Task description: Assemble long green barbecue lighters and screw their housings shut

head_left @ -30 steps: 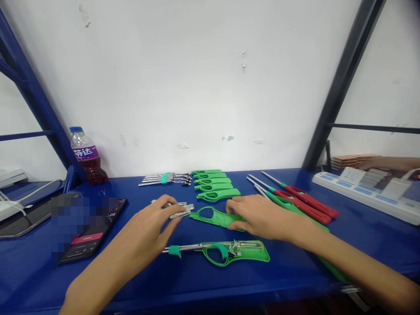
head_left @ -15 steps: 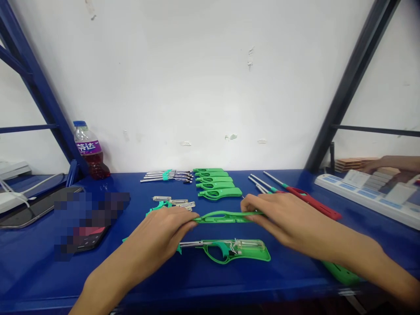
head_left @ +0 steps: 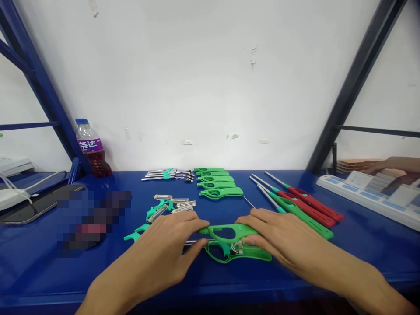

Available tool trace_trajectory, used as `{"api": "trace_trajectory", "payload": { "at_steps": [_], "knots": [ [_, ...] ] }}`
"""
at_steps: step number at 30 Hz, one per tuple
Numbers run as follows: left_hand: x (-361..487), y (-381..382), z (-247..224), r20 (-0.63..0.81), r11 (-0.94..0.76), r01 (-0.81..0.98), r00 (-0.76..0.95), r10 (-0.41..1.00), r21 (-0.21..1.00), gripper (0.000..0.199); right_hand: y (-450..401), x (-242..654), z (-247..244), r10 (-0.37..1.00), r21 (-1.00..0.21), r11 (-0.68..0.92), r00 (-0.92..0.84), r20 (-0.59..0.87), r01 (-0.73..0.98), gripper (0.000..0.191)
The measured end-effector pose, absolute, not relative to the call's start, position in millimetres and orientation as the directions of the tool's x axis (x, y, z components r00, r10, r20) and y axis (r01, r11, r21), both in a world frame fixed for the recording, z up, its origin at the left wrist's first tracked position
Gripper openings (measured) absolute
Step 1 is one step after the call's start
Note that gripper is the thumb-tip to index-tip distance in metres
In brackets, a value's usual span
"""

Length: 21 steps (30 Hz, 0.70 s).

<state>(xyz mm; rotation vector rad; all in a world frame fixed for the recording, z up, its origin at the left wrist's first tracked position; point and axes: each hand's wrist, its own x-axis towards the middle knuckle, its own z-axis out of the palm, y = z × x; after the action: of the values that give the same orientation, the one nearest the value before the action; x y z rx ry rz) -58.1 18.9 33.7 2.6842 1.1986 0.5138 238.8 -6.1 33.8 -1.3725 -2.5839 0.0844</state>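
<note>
My left hand (head_left: 177, 240) pinches the narrow end of a green lighter casing half (head_left: 226, 232) between thumb and fingers. Its wide end is gripped by my right hand (head_left: 265, 232). This half is held just above and behind a second green casing half (head_left: 244, 258) lying on the blue table. Inside the lower half sit a teal trigger (head_left: 225, 248), white wires and a clear fuel tank, partly covered by my right hand. A metal tube (head_left: 189, 242) runs left from it behind my left fingers.
Several green casings (head_left: 221, 193) are stacked behind, beside metal tubes (head_left: 154, 176). Teal triggers and clear tanks (head_left: 187, 205) lie left. Red and green assembled lighters (head_left: 308, 205), a thin metal rod (head_left: 248, 201) and a power strip (head_left: 364, 201) are right. A bottle (head_left: 93, 151) and phone stand left; another person's hand (head_left: 397, 165) shows far right.
Both hands have brought the upper casing half down and nearer, turning its outer face into view. It now overlaps the lower half's rear edge. The view has shifted slightly.
</note>
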Motion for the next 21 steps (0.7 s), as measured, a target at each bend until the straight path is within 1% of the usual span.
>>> {"api": "trace_trajectory", "payload": {
  "at_steps": [6,9,12,16,21],
  "knots": [
    [-56.1,19.2,30.1,0.187,-0.679,0.68,0.655,0.732,0.278,0.02,-8.1,238.9,14.6,0.781,-0.088,0.609,-0.577,0.241,0.788,0.041],
    [-54.0,20.0,26.0,0.141,-0.669,0.683,0.661,0.737,0.294,0.018,-10.7,233.7,12.9,0.765,-0.095,0.632,-0.599,0.238,0.769,0.033],
    [-51.9,22.0,21.2,0.107,-0.655,0.703,0.655,0.748,0.276,0.018,-10.4,229.4,12.6,0.756,-0.072,0.637,-0.602,0.258,0.768,0.028],
    [-52.3,26.2,16.1,0.082,-0.664,0.7,0.669,0.738,0.261,0.019,-8.3,228.8,9.1,0.752,-0.068,0.641,-0.607,0.259,0.765,0.027],
    [-55.2,29.7,14.0,0.093,-0.658,0.697,0.663,0.742,0.284,0.019,-8.1,228.9,4.3,0.762,-0.09,0.632,-0.597,0.251,0.769,0.029]
  ]
}}
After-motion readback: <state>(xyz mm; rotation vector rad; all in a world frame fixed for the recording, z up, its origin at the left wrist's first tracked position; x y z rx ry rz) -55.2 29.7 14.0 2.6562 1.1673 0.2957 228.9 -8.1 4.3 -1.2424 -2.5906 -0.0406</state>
